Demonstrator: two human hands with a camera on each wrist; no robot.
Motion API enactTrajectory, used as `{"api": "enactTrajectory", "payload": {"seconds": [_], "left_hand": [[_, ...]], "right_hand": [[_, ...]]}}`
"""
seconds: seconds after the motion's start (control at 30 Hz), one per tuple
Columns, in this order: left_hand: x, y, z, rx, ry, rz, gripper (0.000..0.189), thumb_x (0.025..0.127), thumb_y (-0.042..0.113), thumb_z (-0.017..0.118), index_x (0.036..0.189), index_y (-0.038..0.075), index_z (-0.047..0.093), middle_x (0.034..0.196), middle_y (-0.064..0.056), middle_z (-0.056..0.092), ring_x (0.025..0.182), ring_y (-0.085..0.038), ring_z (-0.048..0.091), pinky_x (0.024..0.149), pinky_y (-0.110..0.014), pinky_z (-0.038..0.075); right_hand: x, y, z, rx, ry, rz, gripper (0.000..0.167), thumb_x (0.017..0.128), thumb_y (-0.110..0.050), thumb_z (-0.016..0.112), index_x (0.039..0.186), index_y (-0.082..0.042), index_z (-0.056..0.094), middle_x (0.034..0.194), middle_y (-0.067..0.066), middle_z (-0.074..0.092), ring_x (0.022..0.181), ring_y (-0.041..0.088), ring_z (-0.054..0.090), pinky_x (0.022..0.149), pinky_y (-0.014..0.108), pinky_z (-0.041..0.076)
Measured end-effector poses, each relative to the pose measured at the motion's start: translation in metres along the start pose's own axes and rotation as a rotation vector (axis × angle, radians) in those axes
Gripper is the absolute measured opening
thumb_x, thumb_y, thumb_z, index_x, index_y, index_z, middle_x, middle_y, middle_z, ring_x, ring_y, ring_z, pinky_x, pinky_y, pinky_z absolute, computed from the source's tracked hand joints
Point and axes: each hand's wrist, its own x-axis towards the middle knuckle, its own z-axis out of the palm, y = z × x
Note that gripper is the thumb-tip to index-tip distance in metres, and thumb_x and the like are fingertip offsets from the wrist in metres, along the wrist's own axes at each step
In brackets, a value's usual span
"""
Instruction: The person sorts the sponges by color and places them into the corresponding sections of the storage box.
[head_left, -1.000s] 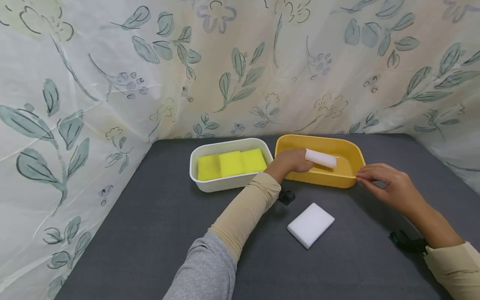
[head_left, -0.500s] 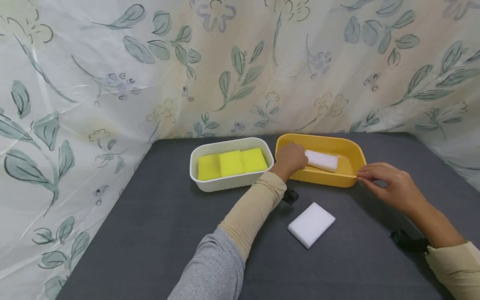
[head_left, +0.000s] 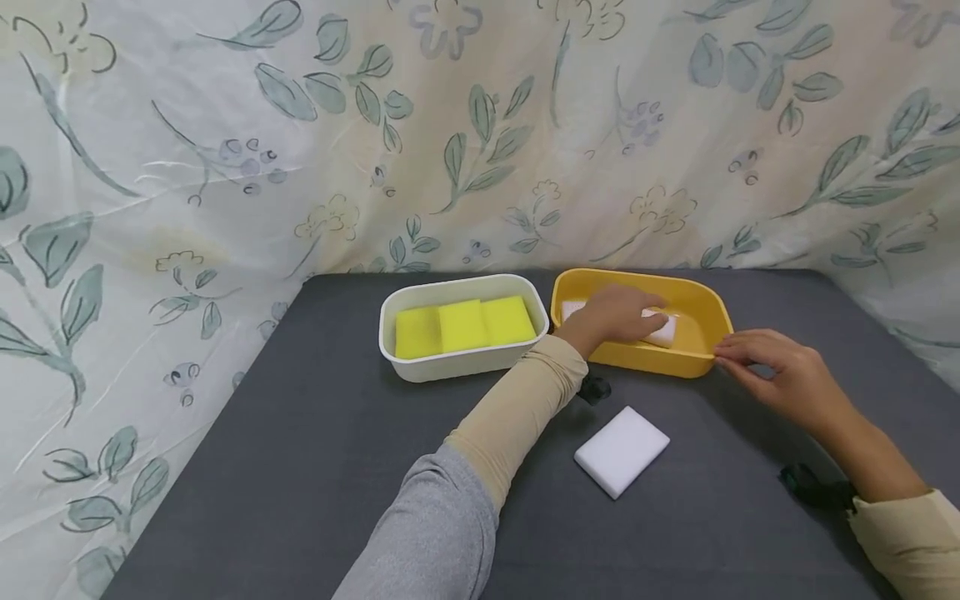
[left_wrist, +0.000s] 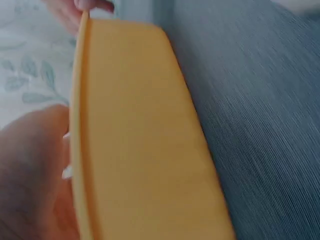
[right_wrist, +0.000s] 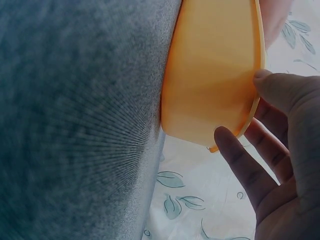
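Note:
Inside the yellow tub, my left hand reaches over a white sponge, its thumb and forefinger spread and touching the sponge. Part of another white piece shows at the tub's left end; the hand hides what lies between. In the left wrist view, the tub's wall covers most of the fingers. My right hand pinches the tub's near right corner; in the right wrist view the thumb presses the rim. Nearer me, another white sponge lies flat on the dark cloth.
To the left stands a white tub with several yellow sponges in a row. A dark cloth covers the table. Behind it hangs a floral curtain.
My left hand lowered the white sponge into the yellow tub, let go of its left end, then moved right over it. My right hand stays on the tub's corner.

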Motion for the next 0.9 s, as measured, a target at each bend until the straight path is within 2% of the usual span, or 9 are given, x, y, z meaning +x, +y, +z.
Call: {"api": "enactTrajectory", "payload": {"seconds": [0.1,0.2,0.3,0.4,0.47,0.7,0.8,0.9], "left_hand": [[0.008,0.019,0.001,0.015,-0.13,-0.035,0.052,0.104,0.06,0.024,0.154,0.047,0.035,0.156,0.024,0.032,0.144,-0.003,0.023,0.115,-0.029,0.015],[0.009,0.032,0.004,-0.043,-0.234,-0.095,0.054,0.102,0.066,0.019,0.153,0.054,0.027,0.157,0.031,0.022,0.15,-0.008,0.004,0.118,-0.037,0.004],[0.006,0.035,0.003,-0.089,-0.298,-0.168,0.057,0.099,0.071,0.02,0.153,0.053,0.027,0.156,0.032,0.023,0.15,-0.008,0.006,0.119,-0.036,0.007],[0.002,0.035,0.002,-0.099,-0.302,-0.201,0.066,0.096,0.076,0.022,0.154,0.047,0.032,0.155,0.027,0.031,0.145,-0.004,0.024,0.115,-0.03,0.02],[-0.002,0.031,0.002,-0.117,-0.297,-0.183,0.07,0.095,0.078,0.024,0.155,0.043,0.033,0.155,0.023,0.034,0.14,-0.002,0.031,0.111,-0.026,0.026],[-0.015,0.013,0.001,-0.189,-0.29,-0.068,0.074,0.097,0.075,0.023,0.154,0.032,0.041,0.146,0.017,0.048,0.128,-0.002,0.045,0.106,-0.023,0.031],[-0.019,0.008,0.0,-0.182,-0.296,-0.031,0.074,0.097,0.074,0.023,0.153,0.031,0.043,0.143,0.015,0.051,0.125,-0.003,0.048,0.105,-0.023,0.033],[-0.022,0.006,-0.001,-0.154,-0.304,-0.005,0.073,0.097,0.075,0.024,0.154,0.033,0.042,0.146,0.017,0.048,0.13,-0.002,0.044,0.108,-0.022,0.03]], "right_hand": [[-0.001,-0.001,-0.002,-0.013,-0.001,0.01,0.063,0.096,-0.06,0.051,0.094,-0.002,0.077,0.093,0.007,0.073,0.101,-0.003,0.056,0.096,0.006,0.033],[-0.002,0.0,-0.001,-0.011,-0.002,0.0,0.063,0.097,-0.059,0.05,0.092,-0.003,0.077,0.094,0.007,0.073,0.102,-0.002,0.057,0.097,0.006,0.033],[-0.002,0.001,-0.001,-0.009,0.0,-0.01,0.062,0.097,-0.059,0.05,0.09,-0.004,0.078,0.095,0.007,0.073,0.101,0.002,0.059,0.097,0.006,0.033],[-0.002,0.002,-0.001,-0.007,0.014,-0.024,0.061,0.098,-0.058,0.051,0.088,-0.004,0.077,0.094,0.007,0.073,0.098,0.006,0.061,0.097,0.006,0.034],[-0.001,0.002,-0.001,-0.015,0.022,-0.031,0.061,0.098,-0.057,0.051,0.088,-0.003,0.077,0.093,0.008,0.073,0.097,0.007,0.061,0.097,0.006,0.034],[0.003,-0.001,0.0,-0.037,-0.011,0.003,0.065,0.098,-0.059,0.049,0.089,-0.002,0.077,0.094,0.008,0.072,0.101,0.0,0.057,0.097,0.005,0.032],[0.004,-0.002,0.002,-0.042,-0.01,0.009,0.065,0.098,-0.059,0.048,0.09,-0.001,0.077,0.094,0.008,0.072,0.1,0.0,0.057,0.096,0.005,0.032],[0.005,-0.004,0.003,-0.04,-0.002,0.008,0.064,0.098,-0.059,0.049,0.09,-0.002,0.077,0.094,0.008,0.072,0.1,0.001,0.057,0.096,0.005,0.032]]}}
